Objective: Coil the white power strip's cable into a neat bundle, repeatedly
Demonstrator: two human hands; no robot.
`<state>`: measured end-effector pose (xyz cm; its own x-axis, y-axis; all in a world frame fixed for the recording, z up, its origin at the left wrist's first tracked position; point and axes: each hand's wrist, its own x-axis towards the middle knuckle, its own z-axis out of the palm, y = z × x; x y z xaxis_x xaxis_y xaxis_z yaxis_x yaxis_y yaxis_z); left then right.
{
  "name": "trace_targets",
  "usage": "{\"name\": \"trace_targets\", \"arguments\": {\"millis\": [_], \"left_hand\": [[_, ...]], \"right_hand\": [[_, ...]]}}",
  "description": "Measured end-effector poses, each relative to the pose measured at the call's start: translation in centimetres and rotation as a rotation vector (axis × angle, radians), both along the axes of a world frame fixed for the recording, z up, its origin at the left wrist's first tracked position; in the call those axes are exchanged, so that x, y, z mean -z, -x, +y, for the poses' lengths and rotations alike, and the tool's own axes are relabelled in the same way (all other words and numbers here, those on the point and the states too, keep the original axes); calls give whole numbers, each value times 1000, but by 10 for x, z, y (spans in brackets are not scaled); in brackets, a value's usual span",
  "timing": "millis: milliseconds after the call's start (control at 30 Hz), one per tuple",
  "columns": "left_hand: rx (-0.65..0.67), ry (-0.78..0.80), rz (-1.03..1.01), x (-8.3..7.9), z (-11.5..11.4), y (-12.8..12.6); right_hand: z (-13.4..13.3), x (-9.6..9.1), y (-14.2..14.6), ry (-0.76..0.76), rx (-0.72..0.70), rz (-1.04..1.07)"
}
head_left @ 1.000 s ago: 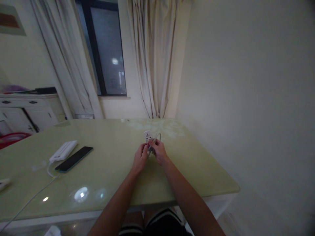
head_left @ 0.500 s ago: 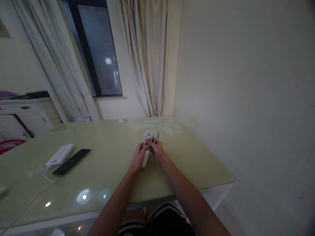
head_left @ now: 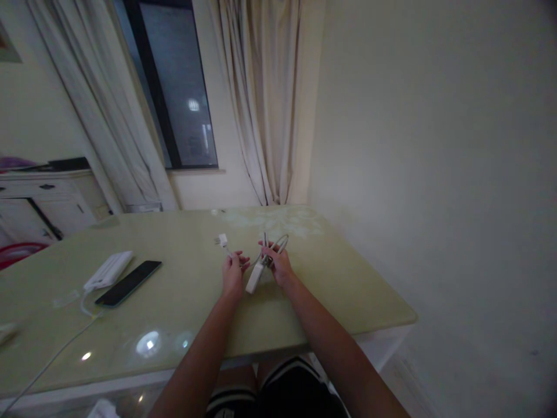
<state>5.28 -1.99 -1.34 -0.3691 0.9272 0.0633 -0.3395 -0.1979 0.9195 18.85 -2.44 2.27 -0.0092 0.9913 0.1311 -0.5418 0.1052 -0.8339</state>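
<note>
A white extension cord is held over the table between my hands. My left hand [head_left: 234, 273] is closed on its cord just below the white plug [head_left: 223, 240], whose prongs point left. My right hand [head_left: 279, 264] grips the bundled loops of the grey-white cord [head_left: 282, 241], which stick up above the fingers. From that bundle a slim white block [head_left: 255, 278] hangs down, tilted, between the two hands. A short stretch of cord runs from the left hand across to the bundle. Part of the coil is hidden behind the right fingers.
On the pale green glossy table [head_left: 187, 261], a dark phone [head_left: 129, 283] lies left beside a white power bank [head_left: 108, 270]. A thin white cable [head_left: 52, 360] runs off the near left edge. A wall [head_left: 413, 174] borders the right side; curtains [head_left: 261, 104] hang behind.
My left hand has moved left, drawing the plug away from the bundle. The right hand stays on the coiled cord, and the white block has tilted further.
</note>
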Motion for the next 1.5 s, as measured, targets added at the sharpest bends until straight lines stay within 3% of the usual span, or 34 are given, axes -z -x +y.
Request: {"name": "trace_targets", "arguments": {"millis": [167,267,467,633,833,967,1100,1200,1300,1400,1500], "left_hand": [[-114,-58,-1,2,3,3],[-180,-160,-108,0,5,9],[-114,-124,-589,-4,17,34],[-63,-133,-699,-14,17,52],[132,-168,-887,-23,7,54],[295,-163,-892,-28,0,56],[544,-192,-881,-51,-5,63],[674,-164,-664,-87,-4,77],[692,-32,-145,-127,-1,99],[455,-38,325,-154,1,125],[187,-125,682,-158,3,145]], "right_hand": [[-1,-2,-1,14,-31,32],[-2,-2,-2,16,-46,53],[-8,-5,-3,-19,-119,31],[-16,-6,1,-59,-293,-52],[-16,-2,6,-83,-285,-174],[-17,-4,5,-160,-308,-296],[-21,-5,4,-210,-395,-390],[-23,-6,2,-207,-428,-408],[-21,-10,-3,-195,-394,-382],[-15,-18,-11,-149,-255,-322],[-5,-32,-27,-75,-154,-338]]}}
